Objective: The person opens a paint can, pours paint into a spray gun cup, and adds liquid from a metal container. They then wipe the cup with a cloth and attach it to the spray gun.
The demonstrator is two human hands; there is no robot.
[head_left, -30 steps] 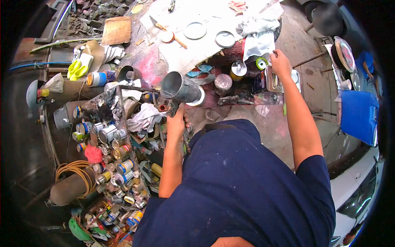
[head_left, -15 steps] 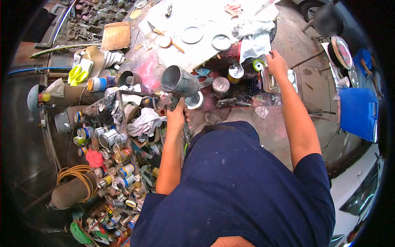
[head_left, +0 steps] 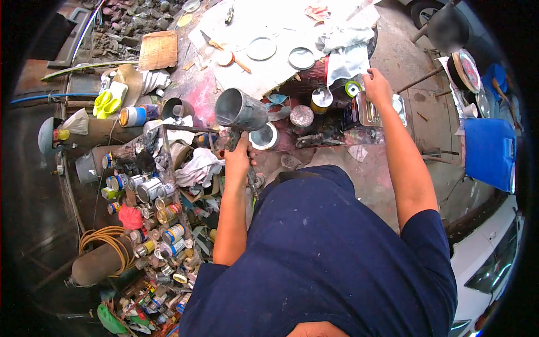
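Note:
My left hand (head_left: 238,160) is wrapped round the handle of a paint spray gun (head_left: 230,139). The gun's grey metal cup (head_left: 247,112) sits on top, its open mouth facing up and to the left. A white-rimmed tub (head_left: 273,136) stands just right of the cup. My right hand (head_left: 377,85) is stretched forward with its fingers closed, close to the edge of a whitish plastic sheet (head_left: 347,64); what it grips is hidden. Below that hand is a metal tin (head_left: 365,115) with tools standing in it.
Lids, a brush and a blade lie on a white-covered table (head_left: 247,39). A yellow-banded can (head_left: 321,100) and a paint-crusted can (head_left: 301,115) stand between my hands. Many paint cans (head_left: 149,190) crowd the left. A blue box (head_left: 489,154) and a white car (head_left: 485,269) are at right.
The spray gun and its cup have shifted slightly left, and more of the tub beside them shows. My right hand has stayed nearly where it was.

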